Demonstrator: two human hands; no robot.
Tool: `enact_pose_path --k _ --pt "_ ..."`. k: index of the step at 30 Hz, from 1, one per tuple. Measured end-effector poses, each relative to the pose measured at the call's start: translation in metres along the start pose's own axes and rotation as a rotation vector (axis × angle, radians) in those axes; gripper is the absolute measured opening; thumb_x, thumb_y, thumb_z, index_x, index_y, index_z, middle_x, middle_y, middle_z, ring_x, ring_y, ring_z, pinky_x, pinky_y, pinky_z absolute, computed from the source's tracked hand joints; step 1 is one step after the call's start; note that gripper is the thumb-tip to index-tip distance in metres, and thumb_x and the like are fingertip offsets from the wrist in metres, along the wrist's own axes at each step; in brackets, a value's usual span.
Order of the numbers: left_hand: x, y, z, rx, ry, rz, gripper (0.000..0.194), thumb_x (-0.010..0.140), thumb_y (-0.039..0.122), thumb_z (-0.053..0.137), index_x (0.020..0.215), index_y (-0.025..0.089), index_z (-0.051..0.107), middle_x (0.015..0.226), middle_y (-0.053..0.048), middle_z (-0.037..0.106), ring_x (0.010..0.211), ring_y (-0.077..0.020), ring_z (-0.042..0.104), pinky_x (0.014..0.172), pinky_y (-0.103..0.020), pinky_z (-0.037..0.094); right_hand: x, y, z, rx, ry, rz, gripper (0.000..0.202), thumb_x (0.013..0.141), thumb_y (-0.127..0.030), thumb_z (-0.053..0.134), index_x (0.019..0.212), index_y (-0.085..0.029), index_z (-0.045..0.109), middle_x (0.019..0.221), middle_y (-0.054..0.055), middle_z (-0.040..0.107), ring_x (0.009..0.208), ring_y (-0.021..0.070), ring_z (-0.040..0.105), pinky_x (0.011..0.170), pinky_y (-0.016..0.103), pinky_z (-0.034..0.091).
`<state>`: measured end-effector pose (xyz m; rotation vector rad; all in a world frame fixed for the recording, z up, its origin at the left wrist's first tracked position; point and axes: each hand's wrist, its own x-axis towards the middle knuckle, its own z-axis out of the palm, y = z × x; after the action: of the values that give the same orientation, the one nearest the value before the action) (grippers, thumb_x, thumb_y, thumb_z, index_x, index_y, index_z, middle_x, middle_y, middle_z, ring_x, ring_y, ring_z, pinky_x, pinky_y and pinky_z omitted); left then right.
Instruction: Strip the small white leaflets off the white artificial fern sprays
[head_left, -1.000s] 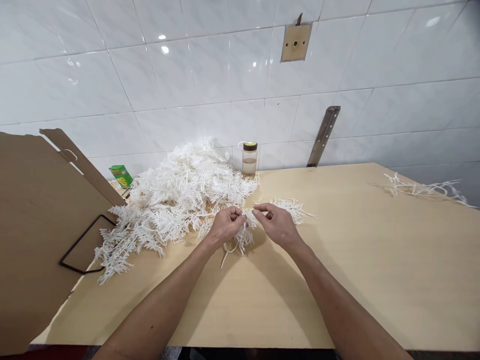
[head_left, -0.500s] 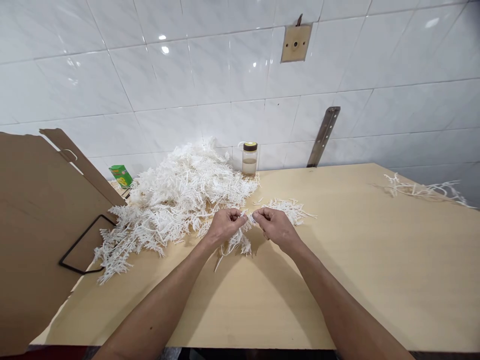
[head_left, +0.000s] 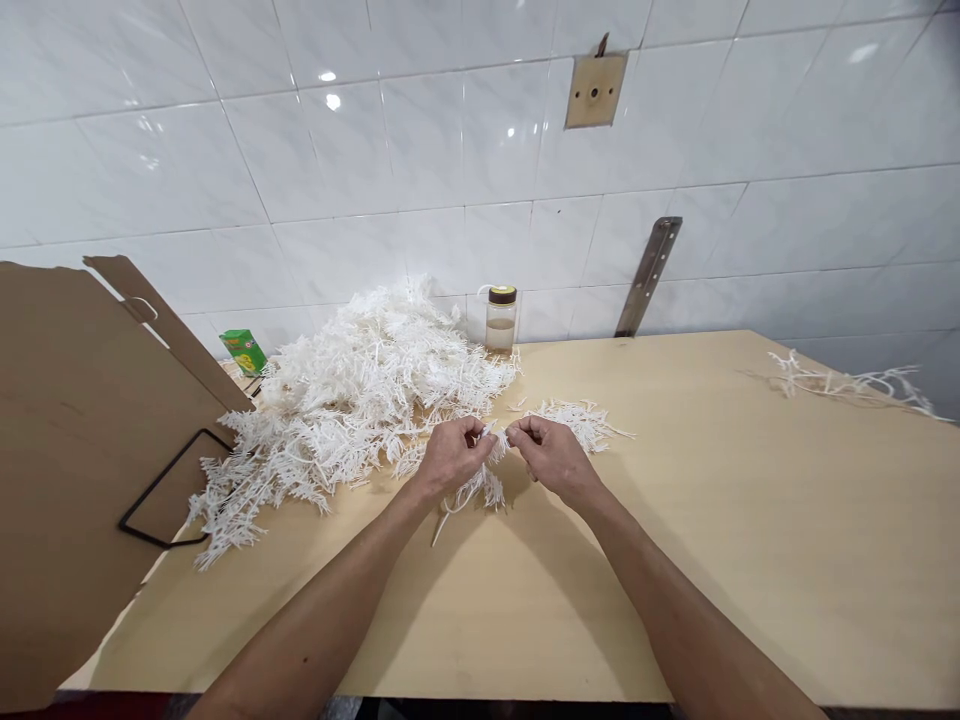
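Observation:
Near the middle of the table, my left hand point(head_left: 455, 455) is pinched on a white branching sprig point(head_left: 491, 487), whose thin stem hangs below the fingers toward the table. My right hand point(head_left: 553, 455) faces it from the right, thumb and forefinger pressed together at the tips of the same sprig. A large heap of similar white sprigs point(head_left: 382, 370) lies behind and to the left of my left hand. Just beyond my right hand is a small pile of white pieces point(head_left: 581, 422).
A lidded bottle point(head_left: 500, 322) stands by the tiled wall, right of the heap. At the left are a cardboard sheet point(head_left: 75, 450), a black wire frame point(head_left: 142, 505) and a green box point(head_left: 244, 352). Bare white stems point(head_left: 855, 382) lie at the far right of the table point(head_left: 787, 560).
Both hands stay in nearly the same place, still pinching at the sprig. The gap between the fingertips looks slightly wider, and the view has shifted a little.

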<state>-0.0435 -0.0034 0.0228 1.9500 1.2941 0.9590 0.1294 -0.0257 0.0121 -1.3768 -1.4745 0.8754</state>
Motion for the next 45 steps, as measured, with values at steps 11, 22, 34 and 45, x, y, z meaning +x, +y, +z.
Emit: enact_pose_path --k 11,22,34,45 --pt "0.0 0.001 -0.001 0.081 -0.065 0.007 0.027 0.081 0.038 0.052 0.065 0.017 0.058 0.055 0.004 0.046 0.054 -0.0105 0.039 0.053 -0.025 0.028 0.003 0.008 0.003 -0.222 0.096 -0.195 0.022 0.084 -0.036 0.053 0.076 -0.019 0.064 0.065 0.0 0.062 0.06 0.0141 0.052 0.06 0.027 0.039" --pt "0.001 -0.006 0.002 0.132 -0.116 0.051 0.029 0.082 0.042 0.052 0.068 0.018 0.061 0.057 0.004 0.05 0.055 -0.0112 0.041 0.055 -0.025 0.028 0.004 0.012 0.004 -0.391 0.135 -0.325 0.017 0.088 -0.028 0.05 0.079 -0.02 0.062 0.074 0.003 0.066 0.068 0.0165 0.056 0.07 0.028 0.04" --pt "-0.002 -0.005 0.003 -0.013 -0.146 0.039 0.023 0.08 0.035 0.054 0.066 0.017 0.057 0.058 0.005 0.045 0.056 -0.0099 0.04 0.056 -0.024 0.03 0.019 0.036 -0.016 -0.636 0.368 -0.143 0.016 0.085 -0.02 0.045 0.076 -0.019 0.059 0.078 0.006 0.065 0.072 0.0193 0.057 0.071 0.031 0.04" --pt "-0.002 -0.013 0.01 0.112 0.004 0.117 0.025 0.085 0.035 0.05 0.07 0.018 0.059 0.058 0.004 0.05 0.055 -0.0101 0.042 0.056 -0.024 0.027 0.003 0.009 -0.007 -0.157 0.006 -0.073 0.033 0.083 -0.048 0.055 0.085 -0.021 0.074 0.073 0.003 0.07 0.061 0.0169 0.06 0.057 0.028 0.044"
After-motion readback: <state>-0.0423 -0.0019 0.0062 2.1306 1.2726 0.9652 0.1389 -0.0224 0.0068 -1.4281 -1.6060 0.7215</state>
